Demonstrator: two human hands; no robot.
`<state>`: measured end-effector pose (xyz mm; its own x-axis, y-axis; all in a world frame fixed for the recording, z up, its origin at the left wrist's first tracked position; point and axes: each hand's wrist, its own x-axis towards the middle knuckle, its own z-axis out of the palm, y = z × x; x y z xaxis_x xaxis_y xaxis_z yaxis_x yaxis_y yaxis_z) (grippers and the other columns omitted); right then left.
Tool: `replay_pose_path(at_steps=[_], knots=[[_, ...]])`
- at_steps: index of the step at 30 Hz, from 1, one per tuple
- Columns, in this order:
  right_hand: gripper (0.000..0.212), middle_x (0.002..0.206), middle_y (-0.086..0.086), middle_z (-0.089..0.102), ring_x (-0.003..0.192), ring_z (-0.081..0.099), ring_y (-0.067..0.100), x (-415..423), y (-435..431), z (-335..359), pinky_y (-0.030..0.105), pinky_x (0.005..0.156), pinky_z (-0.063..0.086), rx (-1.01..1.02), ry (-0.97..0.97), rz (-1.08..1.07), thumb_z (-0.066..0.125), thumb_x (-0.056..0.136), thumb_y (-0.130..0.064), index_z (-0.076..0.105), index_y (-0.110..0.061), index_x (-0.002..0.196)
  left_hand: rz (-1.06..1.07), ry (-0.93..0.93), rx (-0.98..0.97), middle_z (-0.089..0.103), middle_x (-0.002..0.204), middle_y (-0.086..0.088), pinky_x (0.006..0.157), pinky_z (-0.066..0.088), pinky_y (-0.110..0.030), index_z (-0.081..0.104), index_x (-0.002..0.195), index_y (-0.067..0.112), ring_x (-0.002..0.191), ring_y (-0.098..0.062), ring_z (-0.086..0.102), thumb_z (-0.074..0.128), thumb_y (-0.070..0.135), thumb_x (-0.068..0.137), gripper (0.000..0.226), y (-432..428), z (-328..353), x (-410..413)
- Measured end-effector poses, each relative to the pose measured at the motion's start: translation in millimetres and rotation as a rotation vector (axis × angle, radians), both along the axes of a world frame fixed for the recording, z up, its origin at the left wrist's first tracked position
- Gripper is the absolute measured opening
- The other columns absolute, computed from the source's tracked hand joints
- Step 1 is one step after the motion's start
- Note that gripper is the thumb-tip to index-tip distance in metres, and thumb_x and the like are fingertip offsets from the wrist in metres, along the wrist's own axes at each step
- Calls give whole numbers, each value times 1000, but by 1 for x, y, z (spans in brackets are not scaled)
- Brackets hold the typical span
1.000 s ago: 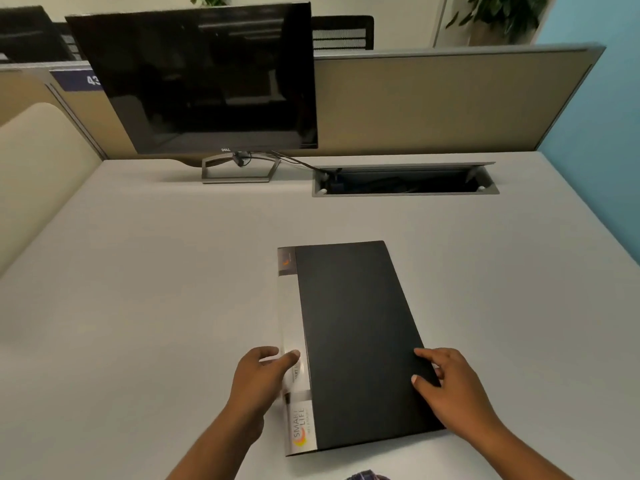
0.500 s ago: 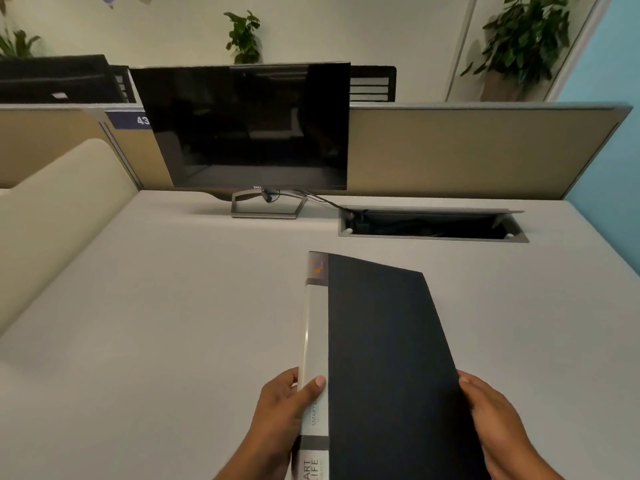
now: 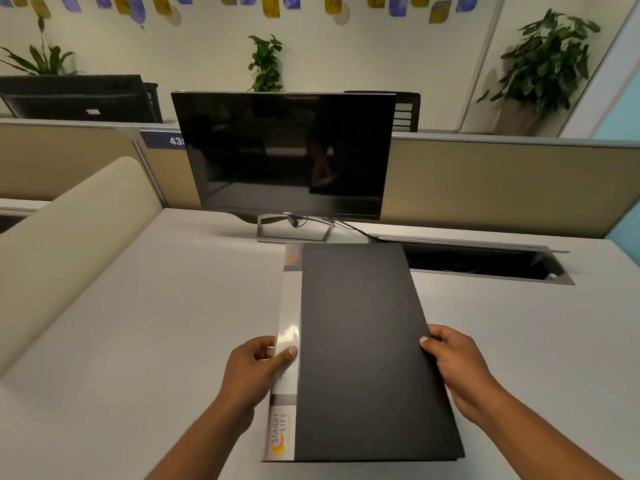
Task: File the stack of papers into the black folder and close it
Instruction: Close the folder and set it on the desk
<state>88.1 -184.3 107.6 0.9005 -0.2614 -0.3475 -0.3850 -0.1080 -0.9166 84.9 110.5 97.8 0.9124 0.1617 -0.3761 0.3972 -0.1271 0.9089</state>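
Observation:
The black folder (image 3: 360, 348) is closed, with a white and grey spine strip along its left side that reads SMART LIFE. I hold it in front of me above the grey desk (image 3: 138, 323), its far end raised toward the monitor. My left hand (image 3: 256, 368) grips the spine edge, thumb on top. My right hand (image 3: 453, 362) grips the right edge, thumb on the cover. No loose papers are in view.
A dark Dell monitor (image 3: 284, 157) stands on its stand at the back of the desk. An open cable tray (image 3: 485, 265) lies behind the folder at the right. Beige partitions (image 3: 502, 188) border the back and left. Plants stand beyond.
Both hands closed on the folder's side edges and lifted it off the desk toward me. My head tilted up, so the wall and plants came into view.

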Motion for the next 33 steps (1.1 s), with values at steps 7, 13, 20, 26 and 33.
replay_pose_path(at_steps=[7,13,20,26,33], knots=[[22,92,4,73,83,68,19,69,35,-47,24,62,51,-51,111,42,53,91,-5,71,-16,85,14,23,169,76,79,-5,62,56,-32,74,80,16,77,-26,72,81,24,78,10,30,-44,66],[20,93,8,74,85,68,23,103,54,-72,30,74,55,-90,133,69,59,88,-5,71,-17,78,116,-18,367,58,74,0,67,47,-31,59,76,20,69,-23,55,83,32,73,27,46,-77,94],[25,106,-1,68,94,63,18,77,63,-92,31,85,51,-390,-107,110,64,84,-11,66,-14,109,134,-284,896,65,117,-4,88,48,-42,65,108,17,104,-28,62,70,38,82,34,24,-79,77],[32,123,-16,56,116,49,5,12,37,-123,26,99,39,-792,-409,403,65,83,-35,62,-28,114,-137,-454,1096,63,128,-3,105,38,-46,69,106,18,125,-28,54,58,57,81,48,-5,-115,10],[45,124,-10,60,118,52,13,12,45,-126,29,97,38,-973,-425,467,57,81,-51,63,-27,119,-156,-443,1120,59,131,-6,111,32,-46,65,106,16,131,-28,48,51,59,85,49,-9,-120,0]])
